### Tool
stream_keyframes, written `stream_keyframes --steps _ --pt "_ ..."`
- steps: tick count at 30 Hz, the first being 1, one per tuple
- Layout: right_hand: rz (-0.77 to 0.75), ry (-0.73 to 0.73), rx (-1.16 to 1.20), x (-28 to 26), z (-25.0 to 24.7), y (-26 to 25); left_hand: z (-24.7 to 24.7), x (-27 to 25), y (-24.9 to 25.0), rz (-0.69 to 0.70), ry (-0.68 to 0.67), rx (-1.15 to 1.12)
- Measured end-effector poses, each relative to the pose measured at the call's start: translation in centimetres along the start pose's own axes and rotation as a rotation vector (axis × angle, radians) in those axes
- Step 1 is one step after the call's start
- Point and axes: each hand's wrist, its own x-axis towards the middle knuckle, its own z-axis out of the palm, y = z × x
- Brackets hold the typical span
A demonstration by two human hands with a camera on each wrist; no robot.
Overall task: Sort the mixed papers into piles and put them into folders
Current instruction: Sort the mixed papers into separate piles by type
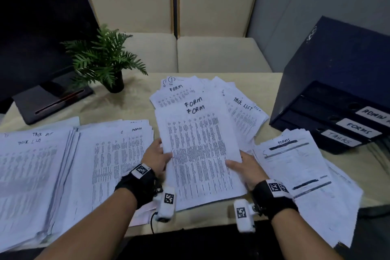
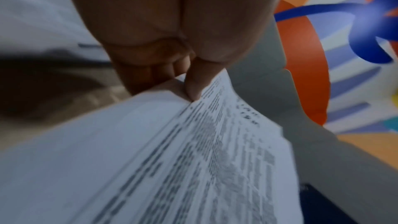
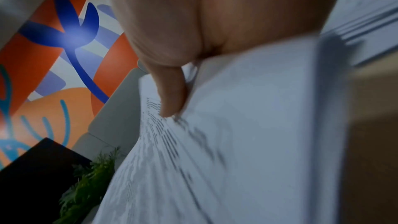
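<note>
Left hand (image 1: 157, 157) and right hand (image 1: 244, 170) each pinch the white printed paper stack headed FORM (image 1: 200, 150); sorting seems underway; next it wants squaring onto the white FORMS pile (image 1: 295, 167)

The beige surface (image 1: 130, 103) carries a potted fern (image 1: 103, 57). Left of the fern is a monitor base (image 1: 52, 101), right of it fanned papers (image 1: 242, 112) and a folder box (image 1: 337, 69), and in front of it paper piles (image 1: 31, 164).

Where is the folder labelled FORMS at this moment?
In the head view, the FORMS folder lies at the right of the table, between the ADMIN folder and the TASKS folder.
</note>
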Motion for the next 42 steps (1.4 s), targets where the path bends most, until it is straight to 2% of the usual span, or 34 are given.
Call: stream_keyframes --steps 1,7,12,14,16,18,22,27,29,32,37,42 --pt "0.006 0.039 -0.021 -0.4 0.8 0.4 -0.7 -0.3 -0.2 0.013 0.009 0.037" --pt "0.003 0.291 -0.241 -3.1 5.4 1.7 -3.9 -2.8 -1.8 0.025 -0.005 -0.092" --pt "0.013 0.382 -0.229 -6.4 7.6 3.2 -5.3 -3.8 -4.0 0.006 -0.003 0.120" --pt "0.010 0.520 -0.209 -7.2 7.2 3.5 -5.6 -4.1 -4.2 0.005 -0.020 0.174" --pt "-0.005 0.679 -0.085 -7.9 6.3 4.0 -5.9 -4.5 -4.2 0.013 -0.036 0.211" --pt "-0.035 0.739 -0.013 -8.5 5.3 4.0 -6.0 -4.8 -4.1 0.010 -0.038 0.238" --pt "-0.062 0.602 0.011 -8.7 4.2 4.1 -5.7 -4.4 -4.3 -0.017 -0.025 0.240" --pt "0.078 0.247 -0.113 -6.6 5.1 5.6 -4.7 -4.5 -4.1 -0.013 0.000 0.167" --pt "0.101 0.172 -0.175 -5.5 5.4 5.6 -4.3 -4.7 -3.8 -0.006 0.021 0.140" --pt "0.103 0.106 -0.113 -4.1 5.8 5.2 -4.0 -4.6 -3.8 -0.024 0.034 0.085" --pt "0.070 0.093 -0.118 -2.8 4.7 4.1 -3.6 -4.5 -4.4 -0.063 0.128 0.009" --pt "0.045 0.367 -0.003 -1.8 2.6 3.5 -2.8 -4.5 -4.4 -0.069 0.176 0.002"
